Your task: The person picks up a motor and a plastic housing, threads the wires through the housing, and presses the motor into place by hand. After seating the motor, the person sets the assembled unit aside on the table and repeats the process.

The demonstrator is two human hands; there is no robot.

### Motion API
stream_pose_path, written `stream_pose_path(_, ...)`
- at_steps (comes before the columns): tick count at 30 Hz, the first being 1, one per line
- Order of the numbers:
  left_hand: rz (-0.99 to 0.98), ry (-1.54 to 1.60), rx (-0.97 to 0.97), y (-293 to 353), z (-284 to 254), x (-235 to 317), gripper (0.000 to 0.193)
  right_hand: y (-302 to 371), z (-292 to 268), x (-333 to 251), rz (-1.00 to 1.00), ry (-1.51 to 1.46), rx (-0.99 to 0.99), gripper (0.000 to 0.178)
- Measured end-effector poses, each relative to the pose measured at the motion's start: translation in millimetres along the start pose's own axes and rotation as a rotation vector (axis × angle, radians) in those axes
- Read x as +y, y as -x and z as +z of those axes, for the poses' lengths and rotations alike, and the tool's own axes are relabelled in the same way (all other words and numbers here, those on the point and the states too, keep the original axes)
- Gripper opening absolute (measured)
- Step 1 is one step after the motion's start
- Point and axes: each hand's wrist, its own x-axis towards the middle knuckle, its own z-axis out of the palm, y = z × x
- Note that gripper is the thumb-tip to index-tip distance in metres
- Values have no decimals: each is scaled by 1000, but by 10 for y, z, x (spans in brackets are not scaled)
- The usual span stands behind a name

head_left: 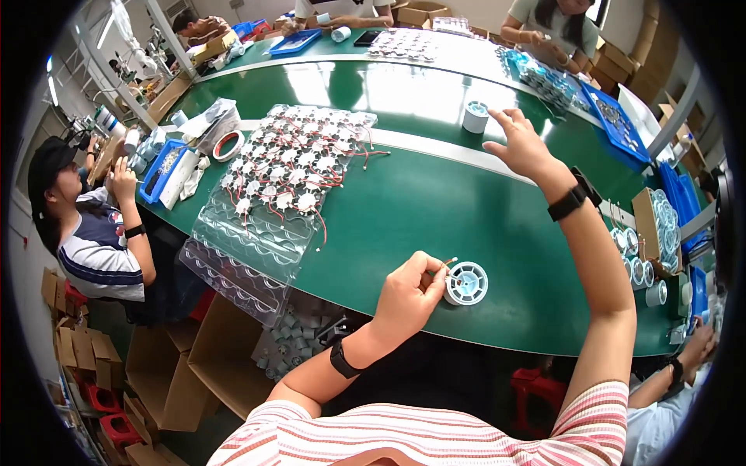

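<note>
My left hand is closed in a pinch at the near edge of the green table. A short thin wire sticks out from between its fingertips. Touching or almost touching those fingers is a round white and light-blue plastic housing, its spoked open side facing up. Farther off, my right hand reaches out with fingers apart and nothing in them. Just left of its fingertips stands a similar white cylindrical housing, upright on the table; a small gap appears to separate them.
Left of centre, stacked clear plastic trays carry several white round parts with red wires. A tape roll and a blue bin lie beyond. Housings line the right edge. Other people sit around the table.
</note>
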Motion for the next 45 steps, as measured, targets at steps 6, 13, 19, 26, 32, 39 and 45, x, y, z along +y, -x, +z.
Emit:
stream_pose_path(6,51,-68,-7,-15,3,-81,9,-506,653,311,112,-167,92,61)
stream_pose_path(13,52,-99,3,34,-19,-48,9,102,104,-685,-124,-542,-105,59)
stream_pose_path(19,59,-123,-3,-31,-17,-40,6,595,-17,-985,-339,-626,-265,54)
stream_pose_path(26,15,-35,53,-39,-29,-30,6,1009,-531,-1077,-254,-626,-93,42)
stream_pose_path(32,33,-145,78,-43,-89,28,9,1327,-366,-1291,-581,-610,-170,40)
stream_pose_path(39,-81,-90,26,335,-357,483,17,1447,-151,-1238,-707,-535,-111,44)
stream_pose_path(45,-18,-926,-206,445,-1374,1080,15,1492,-132,-1191,-651,-547,-98,47)
